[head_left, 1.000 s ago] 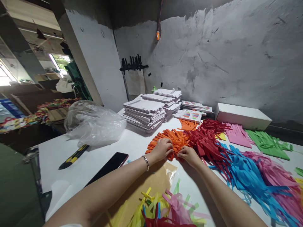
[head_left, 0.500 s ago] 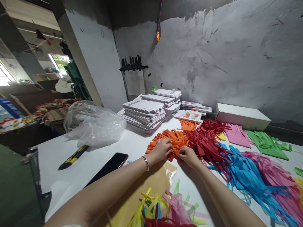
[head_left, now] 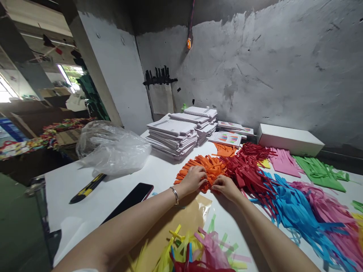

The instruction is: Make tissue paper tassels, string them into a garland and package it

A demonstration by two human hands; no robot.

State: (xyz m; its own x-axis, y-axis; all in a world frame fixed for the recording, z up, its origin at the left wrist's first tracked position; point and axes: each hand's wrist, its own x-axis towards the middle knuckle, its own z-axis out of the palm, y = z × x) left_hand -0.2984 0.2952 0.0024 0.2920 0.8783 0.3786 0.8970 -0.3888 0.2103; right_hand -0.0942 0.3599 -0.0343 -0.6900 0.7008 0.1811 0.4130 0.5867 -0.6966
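Barely any shift over last second. Left hand (head_left: 195, 179) curling over orange fringe (head_left: 210, 162); right hand (head_left: 227, 187) narrowing fingertips at near edge; cannot tell whether either is gripping. Fringe lying on white table (head_left: 64, 185), touching dark-red fringe (head_left: 246, 172); handling seemingly continuing at same spot.

Orange fringe (head_left: 211, 163): bright orange; cut into many narrow strips.
Strips: bunched at the middle, splayed outward at the left.
Position: laid on the white table (head_left: 163, 172), the right side touched by dark red fringe (head_left: 249, 172).
Near edge: pinched by the fingertips of the right hand (head_left: 225, 186).
Left part: covered by the curled left hand (head_left: 195, 178); its grip is partly hidden.
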